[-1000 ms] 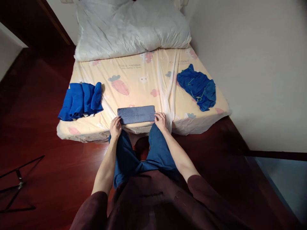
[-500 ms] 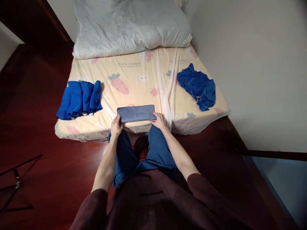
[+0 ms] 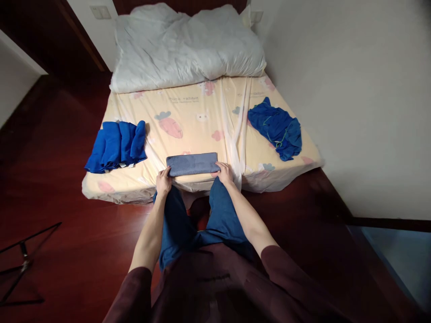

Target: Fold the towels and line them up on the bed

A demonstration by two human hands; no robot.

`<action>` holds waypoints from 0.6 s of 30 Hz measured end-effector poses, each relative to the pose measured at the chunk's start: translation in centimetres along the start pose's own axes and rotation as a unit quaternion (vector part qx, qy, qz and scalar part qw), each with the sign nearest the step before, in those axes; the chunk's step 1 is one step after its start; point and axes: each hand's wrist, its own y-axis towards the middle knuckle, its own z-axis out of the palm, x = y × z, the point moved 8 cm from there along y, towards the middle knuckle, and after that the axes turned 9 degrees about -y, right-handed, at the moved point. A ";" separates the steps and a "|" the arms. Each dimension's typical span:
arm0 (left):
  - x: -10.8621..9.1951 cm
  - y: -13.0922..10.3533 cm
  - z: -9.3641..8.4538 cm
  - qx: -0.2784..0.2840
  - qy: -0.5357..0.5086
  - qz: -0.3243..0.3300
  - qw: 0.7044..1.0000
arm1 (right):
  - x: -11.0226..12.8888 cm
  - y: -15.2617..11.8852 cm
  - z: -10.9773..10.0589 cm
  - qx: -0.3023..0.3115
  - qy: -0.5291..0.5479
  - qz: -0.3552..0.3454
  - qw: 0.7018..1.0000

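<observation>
A folded grey-blue cloth (image 3: 192, 164) lies flat as a long strip near the front edge of the bed (image 3: 188, 107). My left hand (image 3: 163, 180) grips its left end, fingers closed at the corner. At the right end, my right hand (image 3: 224, 173) holds the other short side between thumb and fingers. Several rolled or folded blue cloths (image 3: 116, 146) sit side by side at the bed's left front. A crumpled blue cloth (image 3: 278, 128) with green edging lies on the right side of the bed.
A puffy white quilt (image 3: 188, 49) covers the far end of the bed. The wall (image 3: 353, 103) runs along the right. On the floor at lower left stands a black metal stand (image 3: 24, 264). My knees are against the bed's front.
The view has tilted up slightly, so the bed appears lower and more of the quilt shows. Both hands remain at the ends of the grey-blue cloth.
</observation>
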 end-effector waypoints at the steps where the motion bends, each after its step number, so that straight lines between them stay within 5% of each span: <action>1: 0.0 0.0 -0.1 -0.003 0.000 -0.002 1.000 | 0.1 0.0 -0.1 -0.001 -0.003 0.002 1.000; 9: -0.1 -1.3 -0.8 -0.006 -0.026 -0.014 1.000 | -1.1 -1.5 -0.7 -0.010 0.003 0.055 0.998; 18: 1.3 -0.2 -0.2 0.004 -0.030 -0.024 0.999 | -2.2 -0.2 0.1 0.013 0.080 0.025 0.996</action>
